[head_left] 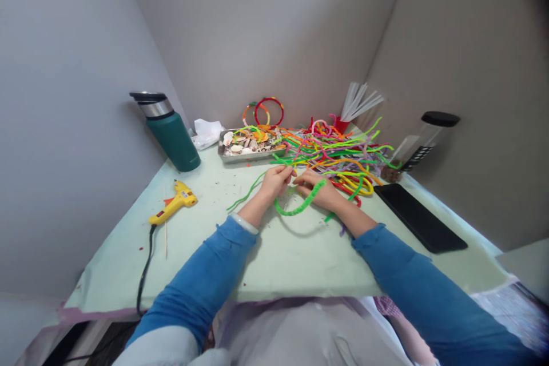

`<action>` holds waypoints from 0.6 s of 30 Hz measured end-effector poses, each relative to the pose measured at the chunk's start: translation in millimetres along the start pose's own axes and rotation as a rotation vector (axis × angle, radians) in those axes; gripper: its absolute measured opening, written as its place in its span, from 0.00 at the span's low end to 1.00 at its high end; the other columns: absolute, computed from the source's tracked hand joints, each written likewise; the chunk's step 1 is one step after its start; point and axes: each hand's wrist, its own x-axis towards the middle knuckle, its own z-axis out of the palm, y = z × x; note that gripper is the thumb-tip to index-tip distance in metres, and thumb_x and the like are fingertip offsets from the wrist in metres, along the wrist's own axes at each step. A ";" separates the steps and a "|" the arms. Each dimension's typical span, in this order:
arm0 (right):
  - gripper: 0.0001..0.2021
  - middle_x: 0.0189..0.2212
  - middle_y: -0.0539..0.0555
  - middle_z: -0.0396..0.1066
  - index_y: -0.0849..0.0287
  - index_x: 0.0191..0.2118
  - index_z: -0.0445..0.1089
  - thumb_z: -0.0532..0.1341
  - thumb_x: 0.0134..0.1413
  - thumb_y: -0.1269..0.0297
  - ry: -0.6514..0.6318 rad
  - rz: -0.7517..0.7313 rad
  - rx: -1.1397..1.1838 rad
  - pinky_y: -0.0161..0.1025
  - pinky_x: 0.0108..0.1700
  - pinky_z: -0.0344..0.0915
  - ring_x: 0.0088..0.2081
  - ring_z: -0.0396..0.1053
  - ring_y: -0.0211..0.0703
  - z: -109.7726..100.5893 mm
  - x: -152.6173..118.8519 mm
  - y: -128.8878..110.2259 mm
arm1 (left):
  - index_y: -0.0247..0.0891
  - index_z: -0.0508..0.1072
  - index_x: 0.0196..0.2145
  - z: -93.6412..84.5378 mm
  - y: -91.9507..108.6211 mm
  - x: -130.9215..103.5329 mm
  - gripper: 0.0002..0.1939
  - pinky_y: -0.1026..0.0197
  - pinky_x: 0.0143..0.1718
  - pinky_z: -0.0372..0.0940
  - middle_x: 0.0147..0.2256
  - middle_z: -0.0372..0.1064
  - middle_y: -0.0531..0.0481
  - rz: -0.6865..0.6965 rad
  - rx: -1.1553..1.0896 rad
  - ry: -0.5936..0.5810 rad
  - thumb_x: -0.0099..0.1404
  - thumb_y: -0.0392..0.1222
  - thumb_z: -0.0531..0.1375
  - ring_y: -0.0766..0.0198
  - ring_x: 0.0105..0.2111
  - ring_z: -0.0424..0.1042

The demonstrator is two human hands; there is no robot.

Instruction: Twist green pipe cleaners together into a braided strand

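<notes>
Near the middle of the table, my left hand (278, 180) is closed, its thumb and fingertips pinched on a green pipe cleaner. The green pipe cleaner (295, 211) curves down between my hands in an open arc, its fuzzy right end in front of my right hand. A thinner green strand (245, 197) trails to the left behind my left hand. My right hand (315, 187) is just right of the left one, with its fingers bent towards the left fingertips; whether they grip anything is hard to make out.
A pile of coloured pipe cleaners (330, 151) lies behind my hands, beside a metal tray (253, 156) of shells. At left are a green bottle (174, 140) and a yellow glue gun (174, 205). At right are a black phone (418, 217) and a clear bottle (422, 140).
</notes>
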 end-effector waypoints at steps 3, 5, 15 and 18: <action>0.08 0.30 0.54 0.68 0.58 0.32 0.72 0.56 0.49 0.65 -0.032 -0.022 -0.145 0.35 0.34 0.57 0.32 0.63 0.40 1.0 0.2 0.5 | 0.33 0.65 0.25 1.5 2.4 -3.3 0.16 0.67 0.14 0.40 0.13 0.48 0.59 -0.027 -0.022 -0.073 0.56 0.52 0.55 0.77 0.11 0.46; 0.09 0.29 0.54 0.68 0.59 0.30 0.72 0.55 0.51 0.64 -0.004 0.011 -0.116 0.35 0.34 0.57 0.31 0.63 0.40 -0.2 1.8 1.4 | 0.34 0.64 0.22 3.3 2.6 -5.4 0.16 0.68 0.14 0.40 0.13 0.48 0.59 -0.050 -0.025 -0.128 0.55 0.52 0.56 0.77 0.11 0.46; 0.19 0.21 0.50 0.66 0.62 0.32 0.69 0.55 0.48 0.48 0.078 0.438 0.749 0.33 0.23 0.56 0.21 0.60 0.34 -8.2 5.4 -9.6 | 0.31 0.70 0.24 5.9 1.2 -8.5 0.17 0.66 0.17 0.41 0.15 0.53 0.56 -0.089 0.180 -0.288 0.55 0.51 0.56 0.77 0.13 0.47; 0.15 0.22 0.48 0.65 0.61 0.29 0.68 0.62 0.43 0.52 0.068 0.394 0.767 0.32 0.26 0.57 0.24 0.60 0.34 -8.1 4.7 -9.4 | 0.31 0.72 0.26 6.4 -2.6 -7.3 0.17 0.66 0.18 0.44 0.16 0.53 0.56 -0.076 0.267 -0.307 0.55 0.50 0.55 0.76 0.14 0.49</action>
